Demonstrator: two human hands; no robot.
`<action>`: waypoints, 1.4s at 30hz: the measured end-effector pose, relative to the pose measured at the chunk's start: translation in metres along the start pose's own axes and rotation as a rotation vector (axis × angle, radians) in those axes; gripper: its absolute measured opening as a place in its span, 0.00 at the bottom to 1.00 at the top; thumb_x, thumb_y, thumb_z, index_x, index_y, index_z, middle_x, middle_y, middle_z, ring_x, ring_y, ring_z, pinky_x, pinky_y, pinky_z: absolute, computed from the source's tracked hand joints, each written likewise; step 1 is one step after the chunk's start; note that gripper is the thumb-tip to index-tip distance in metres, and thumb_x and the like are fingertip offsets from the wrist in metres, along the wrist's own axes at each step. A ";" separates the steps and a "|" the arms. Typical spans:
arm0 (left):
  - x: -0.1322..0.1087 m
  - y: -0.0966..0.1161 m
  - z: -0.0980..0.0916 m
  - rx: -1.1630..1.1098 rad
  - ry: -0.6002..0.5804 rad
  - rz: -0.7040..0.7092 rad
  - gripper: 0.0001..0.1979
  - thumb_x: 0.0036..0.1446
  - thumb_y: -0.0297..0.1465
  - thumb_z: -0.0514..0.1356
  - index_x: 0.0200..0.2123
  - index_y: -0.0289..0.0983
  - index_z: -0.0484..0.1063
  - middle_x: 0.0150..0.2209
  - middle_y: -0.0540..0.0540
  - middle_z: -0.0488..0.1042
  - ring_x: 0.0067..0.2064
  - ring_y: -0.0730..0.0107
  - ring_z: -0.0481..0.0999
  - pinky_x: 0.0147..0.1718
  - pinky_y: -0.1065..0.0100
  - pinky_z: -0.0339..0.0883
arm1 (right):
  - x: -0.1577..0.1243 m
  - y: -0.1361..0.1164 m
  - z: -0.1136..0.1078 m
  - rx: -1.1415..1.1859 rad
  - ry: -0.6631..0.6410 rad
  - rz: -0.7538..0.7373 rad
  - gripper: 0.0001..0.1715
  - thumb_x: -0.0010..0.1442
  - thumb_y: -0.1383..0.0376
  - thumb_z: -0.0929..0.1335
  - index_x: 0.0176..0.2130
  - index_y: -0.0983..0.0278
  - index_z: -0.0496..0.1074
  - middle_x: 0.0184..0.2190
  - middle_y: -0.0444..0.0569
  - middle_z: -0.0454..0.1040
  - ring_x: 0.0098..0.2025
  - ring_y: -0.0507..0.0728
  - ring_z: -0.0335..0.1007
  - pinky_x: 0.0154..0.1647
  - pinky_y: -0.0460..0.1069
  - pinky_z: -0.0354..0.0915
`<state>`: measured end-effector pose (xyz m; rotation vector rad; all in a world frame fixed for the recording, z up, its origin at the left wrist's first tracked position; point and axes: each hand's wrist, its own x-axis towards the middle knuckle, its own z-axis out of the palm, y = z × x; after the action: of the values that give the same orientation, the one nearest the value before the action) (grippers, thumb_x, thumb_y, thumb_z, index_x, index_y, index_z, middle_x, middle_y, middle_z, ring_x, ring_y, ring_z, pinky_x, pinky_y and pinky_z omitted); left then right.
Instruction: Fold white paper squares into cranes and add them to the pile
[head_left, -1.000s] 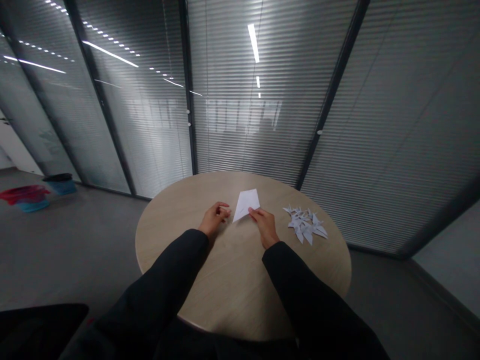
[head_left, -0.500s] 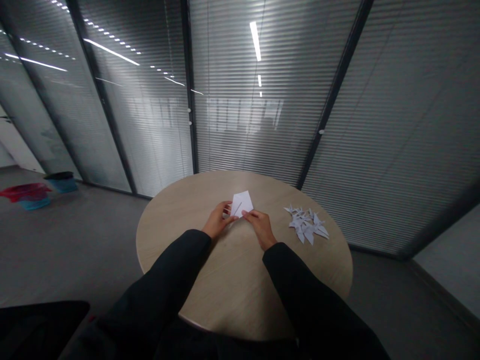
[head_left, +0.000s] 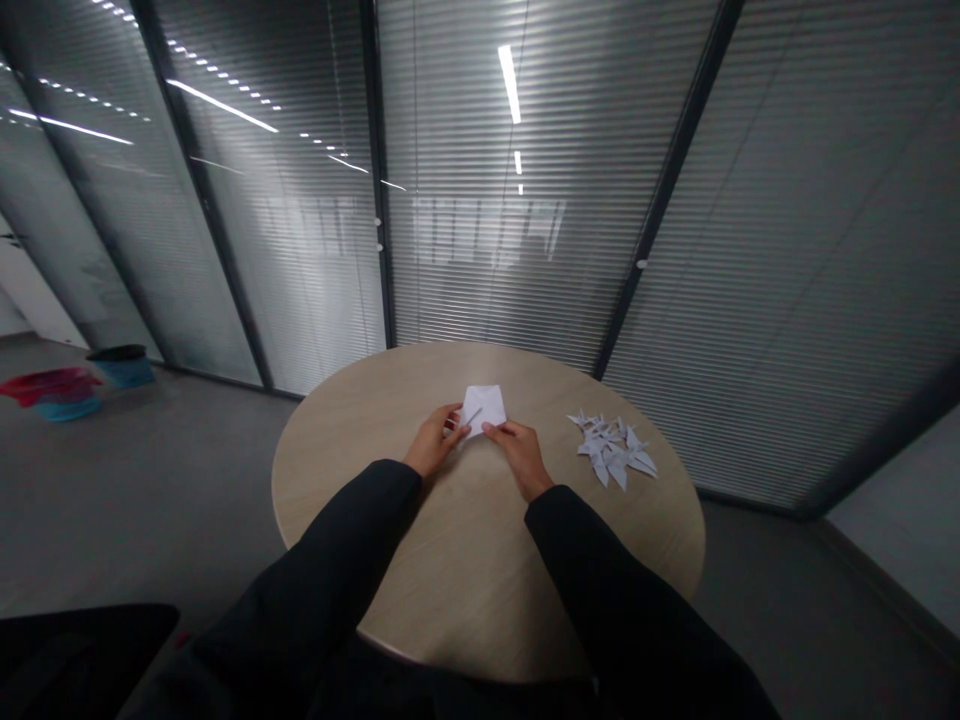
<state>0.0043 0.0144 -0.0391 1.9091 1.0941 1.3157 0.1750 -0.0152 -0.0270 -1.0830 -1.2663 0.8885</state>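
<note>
White folded paper sheet (head_left: 482, 408), long axis approx. fore-aft, betw. hands; L hand (head_left: 433, 442), R hand (head_left: 521, 455) abt. equally near, fingers (head_left: 495, 428) pinching its edges, over round pale-wood desk (head_left: 465, 570).

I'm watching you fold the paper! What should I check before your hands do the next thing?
1. Left hand holding the white folded paper at its left side: ok.
2. Right hand holding the paper at its lower right: ok.
3. Paper well inside the edge of the round wooden table: ok.
4. Pile of paper cranes apart from the paper: ok.
5. Black sleeves off the paper: ok.
6. Creases in the paper sharp: cannot tell, they look too small.
</note>
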 end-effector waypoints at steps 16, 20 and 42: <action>-0.005 0.018 -0.008 0.039 -0.003 -0.102 0.17 0.61 0.38 0.51 0.48 0.34 0.68 0.24 0.51 0.67 0.22 0.73 0.66 0.25 0.71 0.60 | 0.003 0.001 0.000 -0.062 -0.047 -0.030 0.18 0.44 0.52 0.73 0.24 0.65 0.76 0.24 0.48 0.76 0.28 0.56 0.69 0.32 0.50 0.62; -0.002 0.018 -0.010 0.104 0.061 -0.086 0.14 0.59 0.39 0.53 0.31 0.35 0.72 0.23 0.50 0.67 0.26 0.72 0.65 0.26 0.71 0.57 | 0.003 0.003 0.000 -0.109 -0.089 -0.058 0.19 0.45 0.51 0.72 0.24 0.65 0.75 0.24 0.47 0.76 0.28 0.56 0.68 0.31 0.49 0.61; 0.004 0.007 -0.005 -0.662 0.084 -0.447 0.17 0.44 0.38 0.69 0.29 0.29 0.75 0.25 0.44 0.74 0.23 0.72 0.69 0.23 0.71 0.59 | 0.011 0.025 -0.001 -0.351 -0.055 -0.380 0.36 0.54 0.62 0.69 0.61 0.60 0.59 0.49 0.54 0.70 0.46 0.58 0.70 0.48 0.55 0.68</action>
<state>0.0025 0.0137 -0.0297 1.0645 0.8988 1.2881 0.1788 0.0020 -0.0473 -1.0404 -1.6482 0.4186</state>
